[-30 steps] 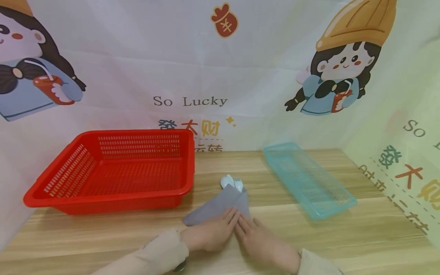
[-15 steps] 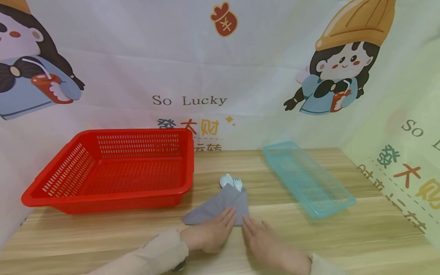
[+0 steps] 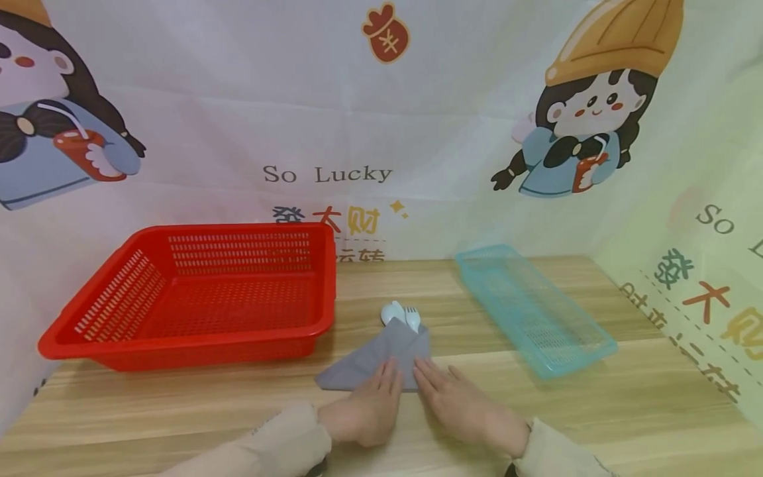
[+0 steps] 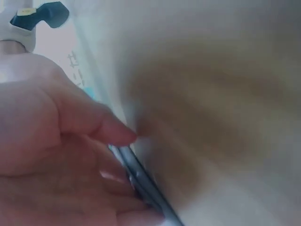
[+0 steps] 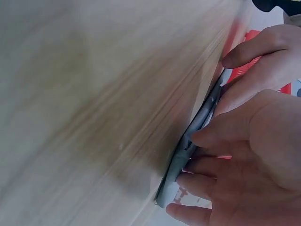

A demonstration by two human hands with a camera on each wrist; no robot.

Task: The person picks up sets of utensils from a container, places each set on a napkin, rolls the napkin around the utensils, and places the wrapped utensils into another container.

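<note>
A grey folded cloth [image 3: 362, 368] lies on the table in the head view, with a long corner pointing left. Out of its top poke the rounded end of a pale spoon [image 3: 391, 313] and the tines of a pale fork [image 3: 412, 318]; the rest of both is covered. My left hand [image 3: 371, 405] rests straight fingers on the cloth's lower middle. On its lower right part lie the extended fingers of my right hand [image 3: 459, 405]. Both wrist views show the cloth edge-on, as a thin grey layered band [image 5: 188, 141] under the fingers [image 5: 200, 184].
A red perforated basket [image 3: 197, 346] stands at the left of the wooden table [image 3: 512, 384]. To the right lies a long translucent blue basket [image 3: 536, 308]. Printed fabric [image 3: 334, 119] hangs behind and beside the table.
My right hand moved right, off to the cloth's edge, then came back up onto its lower right. The left hand shifted slightly, staying on the cloth. Cloth and cutlery stay put.
</note>
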